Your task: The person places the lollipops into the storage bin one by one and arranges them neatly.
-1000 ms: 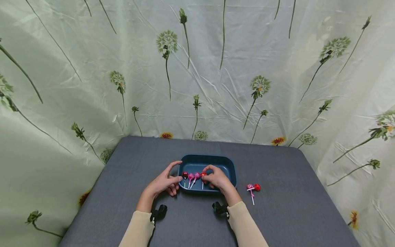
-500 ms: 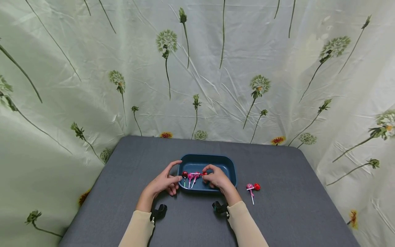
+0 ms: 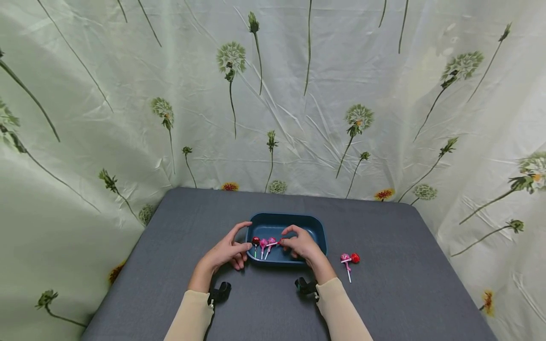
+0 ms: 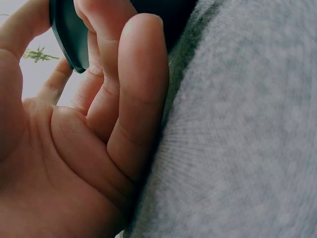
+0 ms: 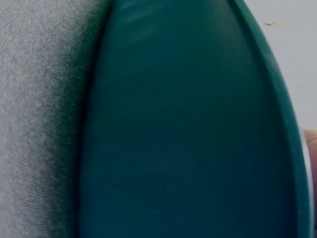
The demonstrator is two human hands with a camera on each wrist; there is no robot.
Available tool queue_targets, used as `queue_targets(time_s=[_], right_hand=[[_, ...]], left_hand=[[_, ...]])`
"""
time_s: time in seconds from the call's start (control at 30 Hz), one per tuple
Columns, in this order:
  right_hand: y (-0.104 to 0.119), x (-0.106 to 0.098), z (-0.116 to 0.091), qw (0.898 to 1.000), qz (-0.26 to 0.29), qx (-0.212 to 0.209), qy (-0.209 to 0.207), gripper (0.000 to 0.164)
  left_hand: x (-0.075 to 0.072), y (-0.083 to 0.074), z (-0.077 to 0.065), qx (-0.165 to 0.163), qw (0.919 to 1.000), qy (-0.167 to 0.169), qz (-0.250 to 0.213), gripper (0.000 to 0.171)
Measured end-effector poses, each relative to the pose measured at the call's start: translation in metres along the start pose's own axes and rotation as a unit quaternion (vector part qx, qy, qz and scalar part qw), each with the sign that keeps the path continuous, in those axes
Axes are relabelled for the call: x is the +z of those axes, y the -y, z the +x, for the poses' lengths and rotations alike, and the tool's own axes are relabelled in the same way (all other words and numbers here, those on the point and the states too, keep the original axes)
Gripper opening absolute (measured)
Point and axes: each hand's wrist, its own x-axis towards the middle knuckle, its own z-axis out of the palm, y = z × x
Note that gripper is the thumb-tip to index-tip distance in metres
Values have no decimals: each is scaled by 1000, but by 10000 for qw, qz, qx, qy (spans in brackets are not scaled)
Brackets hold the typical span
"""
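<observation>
A dark blue tray [image 3: 294, 220] lies on the grey table with several lollipops in a row at its left side. Among them are a dark red lollipop [image 3: 255, 240], a pink lollipop [image 3: 263, 243] and another pink lollipop [image 3: 271, 240]. My left hand [image 3: 226, 251] holds the tray's left end, thumb and forefinger at the rim and the other fingers bent below. Over the tray, my right hand [image 3: 301, 244] pinches a red lollipop [image 3: 280, 242] by its head, mostly hidden by the fingers; its white stick points left across the pink ones.
On the table right of the tray lie a pink lollipop [image 3: 345, 258] and a red lollipop [image 3: 355, 258], the red one's stick across the pink one. A flowered curtain [image 3: 294, 118] hangs behind the table. The tray's outer wall [image 5: 183, 139] fills most of the right wrist view.
The red lollipop in my right hand has turned: its stick pointed toward me, then swung to the left and now slants slightly down. My left hand and the tray have stayed put.
</observation>
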Motion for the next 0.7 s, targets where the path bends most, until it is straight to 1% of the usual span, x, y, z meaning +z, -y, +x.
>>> queue_targets(time_s=[0.2,0.33,0.53,0.7], right_hand=[[6,-7,-4,9996,227,-156,-116,27],[13,-14,-9,9988,365,-285,-170,26],[20,-23,-16,9973,522,-499,-111,29],[25,-31,-23,9970,541,-540,-138,34]], left_hand=[[0,0,0,15,10000,-3,14,78],[0,-1,0,16,10000,7,8,77],[-1,0,0,10,10000,28,-6,78],[0,0,0,20,10000,28,-2,77]])
